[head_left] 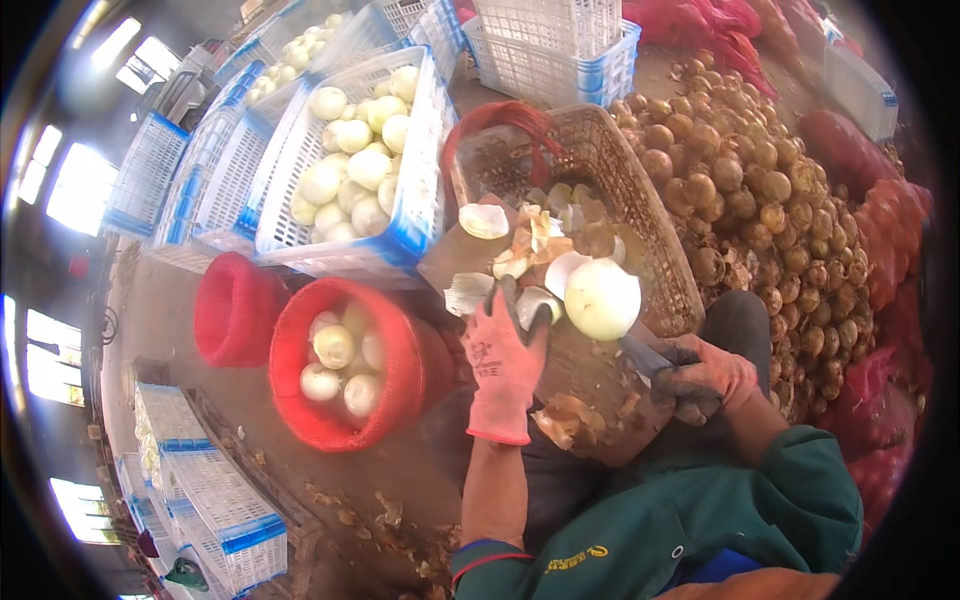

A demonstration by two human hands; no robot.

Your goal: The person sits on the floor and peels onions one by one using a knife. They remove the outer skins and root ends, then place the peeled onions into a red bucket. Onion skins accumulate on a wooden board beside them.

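Observation:
My left hand [505, 365], in a pink work glove, holds a peeled white onion [602, 298] with loose skin pieces around the fingertips. My right hand [700, 378], in a dirty glove, grips a knife [640, 355] whose blade points at the onion's underside. Both hands hover over a woven basket [655, 215] holding onion skins and peelings [545, 235]. A red bucket [390, 390] with several peeled onions [340, 365] stands to the left of my left hand.
A heap of unpeeled brown onions [760, 200] lies on the right, with red mesh sacks [880, 230] beyond it. White and blue crates [365, 170] of peeled onions stand at the back left. A second red bucket [232, 310] and empty crates [215, 510] sit on the left.

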